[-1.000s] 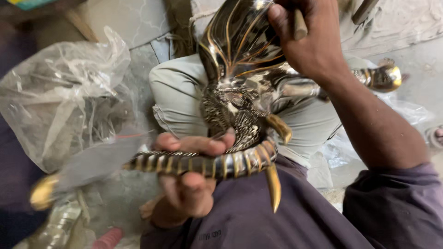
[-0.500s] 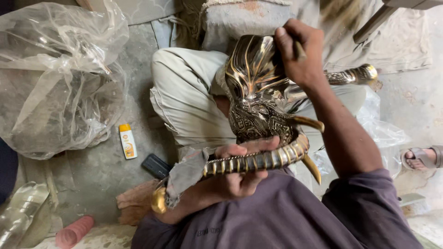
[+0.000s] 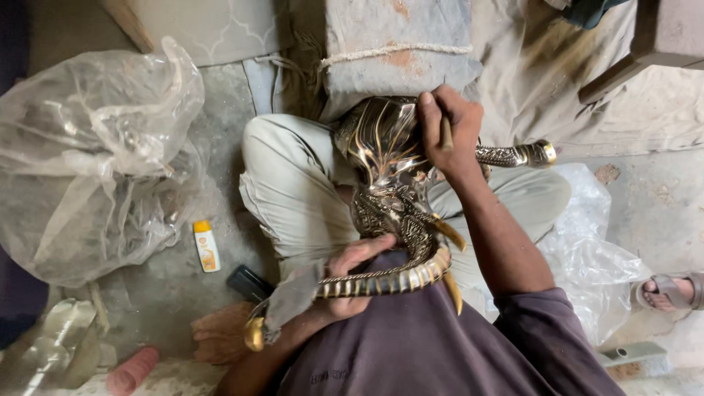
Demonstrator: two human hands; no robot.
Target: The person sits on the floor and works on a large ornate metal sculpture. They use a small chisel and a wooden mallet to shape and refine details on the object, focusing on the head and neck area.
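1. Head view, looking down at a lap: ornate brass elephant figure [image 3: 392, 198] resting across crossed legs.
2. Left hand [image 3: 352, 282] clenched around the ribbed, curved trunk [image 3: 389, 280], a grey cloth [image 3: 293, 301] under the grip.
3. Right hand [image 3: 449, 125] closed on a thin wooden-handled tool [image 3: 445, 133], pressed against the polished head.
4. Likely heavy, rigid, slick where polished; pointed tusks best avoided, ribbed trunk the surest hold.
5. Nearby on the floor: crumpled plastic bag [image 3: 95, 154], small yellow-capped bottle [image 3: 206, 246].
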